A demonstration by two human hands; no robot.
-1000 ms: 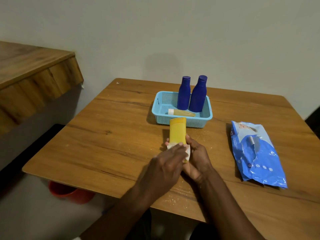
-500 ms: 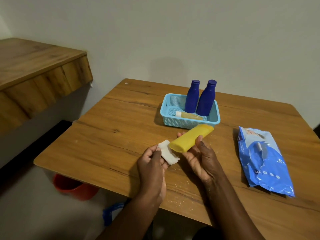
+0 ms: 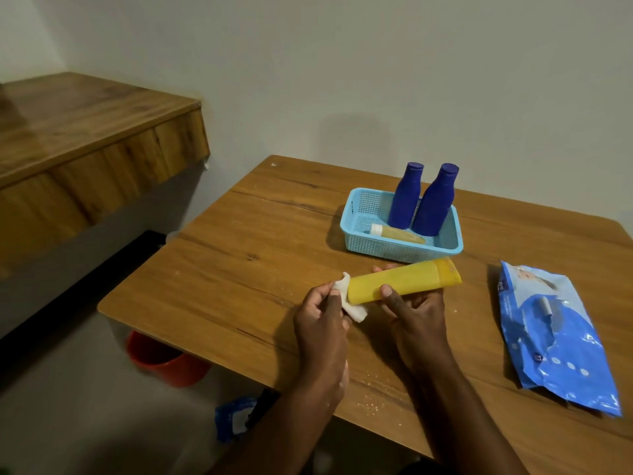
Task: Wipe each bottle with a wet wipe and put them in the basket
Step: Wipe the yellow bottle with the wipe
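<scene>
Here right hand (image 3: 416, 313) grips yellow bottle (image 3: 402, 282); left hand (image 3: 322, 320) fingers pinch wipe (image 3: 346, 296).

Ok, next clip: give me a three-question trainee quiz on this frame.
1. True or false: the yellow bottle is already in the basket.
2. Which hand holds the wipe?
A. left hand
B. right hand
3. Fill in: ___ blue bottles stand upright in the basket.

Key: 1 false, the right hand holds it above the table; 2 A; 3 two.
</scene>
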